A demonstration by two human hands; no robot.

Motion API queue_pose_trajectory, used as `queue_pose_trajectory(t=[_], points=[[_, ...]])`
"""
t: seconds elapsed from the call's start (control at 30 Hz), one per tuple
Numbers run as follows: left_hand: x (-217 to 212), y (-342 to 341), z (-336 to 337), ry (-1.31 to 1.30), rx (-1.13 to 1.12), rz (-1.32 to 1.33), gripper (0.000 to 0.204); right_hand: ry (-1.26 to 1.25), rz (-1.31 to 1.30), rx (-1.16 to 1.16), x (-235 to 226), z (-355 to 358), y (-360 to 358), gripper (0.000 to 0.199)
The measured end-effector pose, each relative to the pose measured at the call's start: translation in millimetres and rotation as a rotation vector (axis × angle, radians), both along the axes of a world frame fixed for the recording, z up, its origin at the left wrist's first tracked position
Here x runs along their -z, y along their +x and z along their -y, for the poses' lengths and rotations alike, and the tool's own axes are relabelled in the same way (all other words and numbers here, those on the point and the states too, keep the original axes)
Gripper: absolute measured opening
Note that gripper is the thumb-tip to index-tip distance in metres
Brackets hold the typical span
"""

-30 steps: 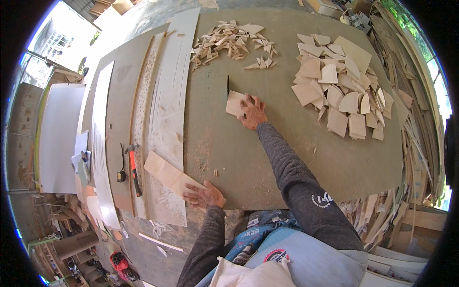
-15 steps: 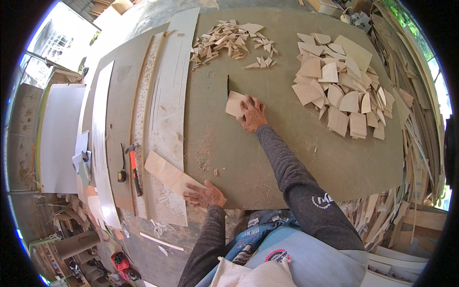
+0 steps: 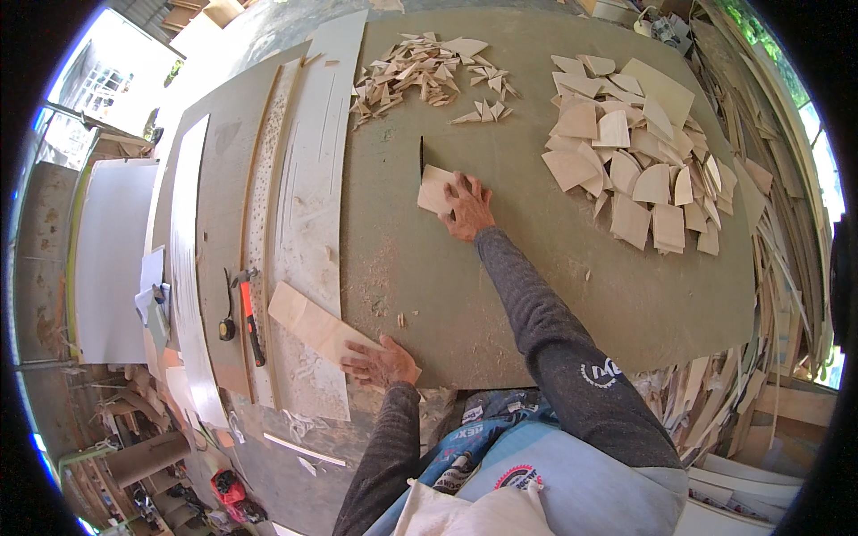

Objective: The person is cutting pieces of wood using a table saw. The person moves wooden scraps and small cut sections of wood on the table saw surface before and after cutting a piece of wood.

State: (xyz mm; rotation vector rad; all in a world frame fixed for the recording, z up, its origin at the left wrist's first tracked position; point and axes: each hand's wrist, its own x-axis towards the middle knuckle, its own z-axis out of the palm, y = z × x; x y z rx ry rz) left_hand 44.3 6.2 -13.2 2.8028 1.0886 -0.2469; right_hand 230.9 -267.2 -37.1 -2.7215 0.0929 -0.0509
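Note:
My right hand (image 3: 469,208) holds a small pale plywood piece (image 3: 435,188) down on the green-brown tabletop (image 3: 429,295), fingers bent over its right side. The piece's far left corner meets a thin dark line (image 3: 422,154) in the tabletop, a narrow slot or a blade seen edge-on; I cannot tell which. Near the front edge, my left hand (image 3: 380,361) lies with fingers spread on one end of a longer pale plywood strip (image 3: 308,322). That strip slants away to the left over a whitish board (image 3: 308,205).
Cut plywood pieces with curved edges are heaped at the right (image 3: 651,186). Small pointed offcuts (image 3: 416,76) lie at the far side. To the left are an orange-handled hammer (image 3: 249,314) and a tape measure (image 3: 227,329). Sawdust and chips dot the tabletop. Stacked boards (image 3: 773,179) line the right.

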Motion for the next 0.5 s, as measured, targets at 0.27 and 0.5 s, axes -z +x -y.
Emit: queue_pose_trajectory(t=[0.27, 0.5], points=[[-3.1, 0.3, 2.0, 0.002, -0.006, -0.013, 0.088, 0.031, 0.006, 0.009, -1.1, -3.4, -3.5, 0.071], [-2.1, 0.1, 1.1, 0.010, 0.005, -0.004, 0.088, 0.049, -0.027, 0.038, -6.3, -5.1, 2.0, 0.070]])
